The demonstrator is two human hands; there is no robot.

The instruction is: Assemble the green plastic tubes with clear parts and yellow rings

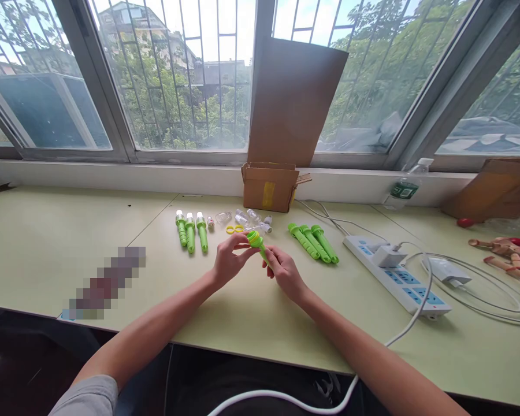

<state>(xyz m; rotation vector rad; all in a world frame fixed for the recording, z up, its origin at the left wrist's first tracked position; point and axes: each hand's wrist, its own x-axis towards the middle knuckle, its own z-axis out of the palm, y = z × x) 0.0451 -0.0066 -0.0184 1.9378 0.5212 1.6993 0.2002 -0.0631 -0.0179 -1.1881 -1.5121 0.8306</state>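
Observation:
My right hand (285, 271) grips the lower shaft of a green plastic stick (257, 242), which tilts up and to the left. My left hand (229, 258) pinches the stick's rounded top end with its fingertips. Both hands hover just above the pale green table (47, 242), near its middle. Behind them lie three finished green sticks with clear tips (191, 230), two yellow rings (234, 229) and several small clear parts (247, 218). Three plain green sticks (314, 242) lie to the right.
A small open cardboard box (269, 186) stands at the windowsill, with a cardboard sheet (295, 101) behind it. A white power strip (398, 277) with plugged adapters and cables lies at right. A water bottle (404, 186), another box (494, 193) and wooden toys (507, 251) are at far right.

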